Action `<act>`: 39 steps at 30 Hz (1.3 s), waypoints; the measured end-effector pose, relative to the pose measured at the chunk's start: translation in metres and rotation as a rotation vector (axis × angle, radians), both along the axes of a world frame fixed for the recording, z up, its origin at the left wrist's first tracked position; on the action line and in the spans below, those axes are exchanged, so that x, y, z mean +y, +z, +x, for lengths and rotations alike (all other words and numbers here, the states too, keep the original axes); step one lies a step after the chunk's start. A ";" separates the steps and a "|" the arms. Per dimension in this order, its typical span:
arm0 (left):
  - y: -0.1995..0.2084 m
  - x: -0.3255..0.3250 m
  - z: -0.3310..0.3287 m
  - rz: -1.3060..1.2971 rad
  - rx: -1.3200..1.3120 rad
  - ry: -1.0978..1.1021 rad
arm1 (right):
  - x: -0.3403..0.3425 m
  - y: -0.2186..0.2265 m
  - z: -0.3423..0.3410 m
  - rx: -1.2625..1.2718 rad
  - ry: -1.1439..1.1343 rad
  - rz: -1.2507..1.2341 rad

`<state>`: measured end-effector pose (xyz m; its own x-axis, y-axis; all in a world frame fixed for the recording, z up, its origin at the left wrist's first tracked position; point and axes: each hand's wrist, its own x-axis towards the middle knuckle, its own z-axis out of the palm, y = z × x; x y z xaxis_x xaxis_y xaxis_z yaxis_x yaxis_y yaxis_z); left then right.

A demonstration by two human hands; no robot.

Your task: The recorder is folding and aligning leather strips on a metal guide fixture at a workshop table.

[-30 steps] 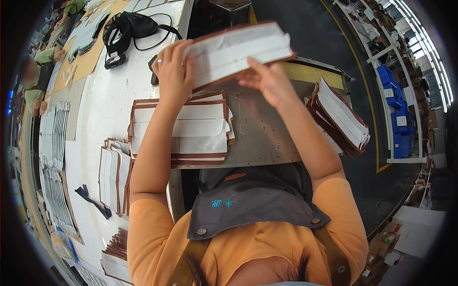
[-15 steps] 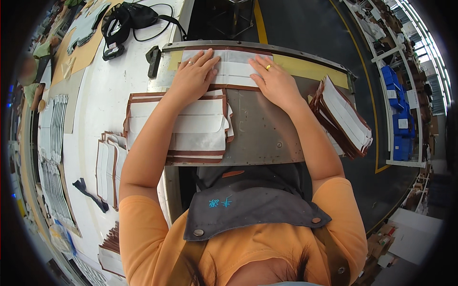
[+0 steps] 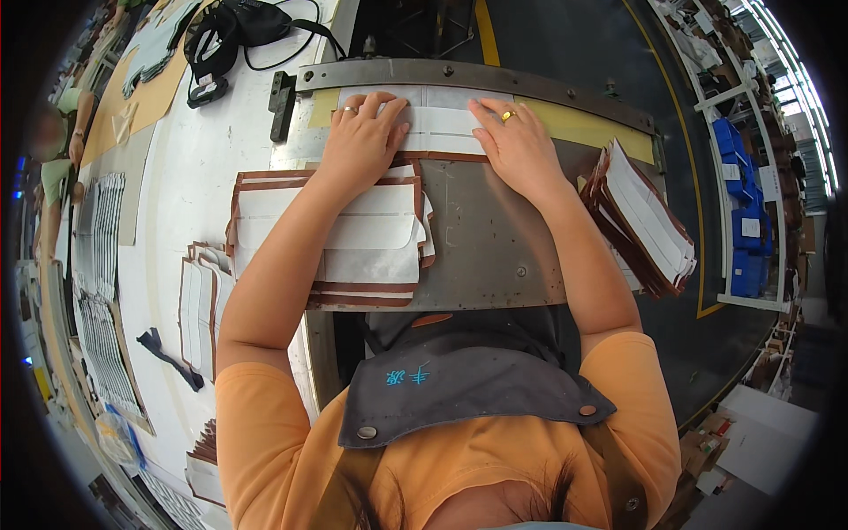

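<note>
A white panel with a brown edge [image 3: 437, 130] lies flat at the far side of a grey metal plate [image 3: 486, 238]. On its left end rests my left hand [image 3: 353, 150], fingers bent and apart. My right hand [image 3: 521, 146] presses on the right end, its fingers also bent and a little spread. A thick metal bar with bolts [image 3: 495, 81] runs across the panel's far edge, just beyond my fingertips, and hides that edge. Below my left hand sits a stack of white, brown-edged panels [image 3: 371, 225]. A second stack [image 3: 649, 216] leans at the plate's right side, near my right forearm.
Yellow strips [image 3: 587, 139] lie along the bar. On the white table [image 3: 159, 283] to the left are more panel stacks [image 3: 196, 305], a dark strap [image 3: 168, 358] and a black bag [image 3: 252, 25]. Another person's arm [image 3: 81, 119] shows far left. Shelves with blue bins [image 3: 746, 208] stand right.
The metal bar now shows its broad bolted face and covers the panel's far brown edge, which was visible before. My fingers have bent more and drawn back slightly on the panel.
</note>
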<state>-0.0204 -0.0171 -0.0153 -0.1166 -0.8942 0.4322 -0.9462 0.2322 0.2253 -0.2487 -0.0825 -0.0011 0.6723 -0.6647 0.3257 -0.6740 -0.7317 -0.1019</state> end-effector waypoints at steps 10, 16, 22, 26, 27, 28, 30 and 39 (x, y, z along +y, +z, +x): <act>0.003 0.005 -0.001 0.051 -0.010 0.018 | -0.012 0.011 0.006 -0.004 0.114 -0.057; 0.007 0.002 -0.003 0.129 0.029 0.037 | -0.036 0.003 0.067 -0.181 0.230 0.102; -0.007 -0.004 0.014 -0.045 0.262 0.083 | -0.033 -0.004 0.117 -0.088 0.305 0.100; -0.007 -0.005 0.018 -0.114 -0.034 0.233 | -0.029 -0.005 0.113 -0.070 0.320 -0.031; 0.003 -0.003 0.018 -0.023 -0.075 0.249 | -0.029 -0.006 0.110 -0.083 0.336 -0.063; 0.008 -0.002 0.017 0.067 -0.116 0.264 | -0.030 -0.006 0.106 -0.083 0.333 -0.060; 0.006 -0.002 0.018 0.012 -0.168 0.262 | -0.034 -0.004 0.094 -0.047 0.281 -0.118; 0.010 0.001 0.018 0.101 -0.260 0.367 | -0.041 0.004 0.012 0.112 -0.043 -0.274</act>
<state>-0.0020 -0.0164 -0.0050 0.1220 -0.9327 0.3394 -0.9899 -0.1392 -0.0265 -0.2371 -0.1240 0.0027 0.6876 -0.5906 0.4224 -0.7005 -0.6925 0.1722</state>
